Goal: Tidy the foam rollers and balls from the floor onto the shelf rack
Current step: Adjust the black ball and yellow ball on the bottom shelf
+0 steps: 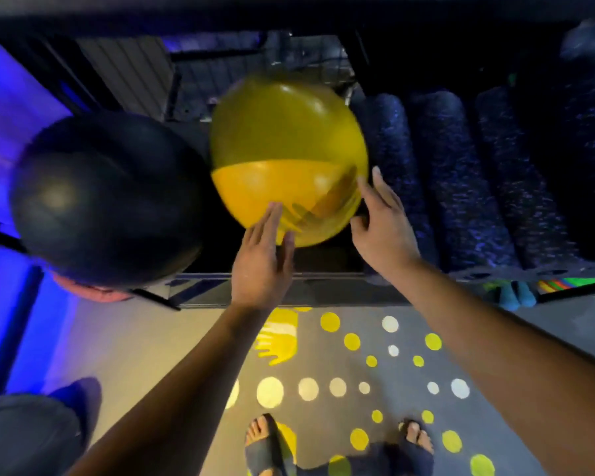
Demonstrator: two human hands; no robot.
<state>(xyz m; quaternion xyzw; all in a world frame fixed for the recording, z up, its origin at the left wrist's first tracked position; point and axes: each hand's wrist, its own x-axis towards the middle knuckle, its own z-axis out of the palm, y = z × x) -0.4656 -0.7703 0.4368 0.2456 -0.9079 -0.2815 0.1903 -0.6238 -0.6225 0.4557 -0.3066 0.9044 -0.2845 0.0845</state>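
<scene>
While blurred, yellow ball (289,159) glossy, translucent, two-toned.

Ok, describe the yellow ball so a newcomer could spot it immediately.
Find the dark shelf rack beyond the dotted floor. On it, between a big black ball and dark speckled foam rollers, sits the yellow ball, both hands at its near side. It is the only bright, glossy thing there.

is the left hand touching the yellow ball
Touching. The head view shows the left hand with its fingers laid flat on the lower side of the yellow ball, with no gap between them, though the ball is motion-blurred.
</scene>
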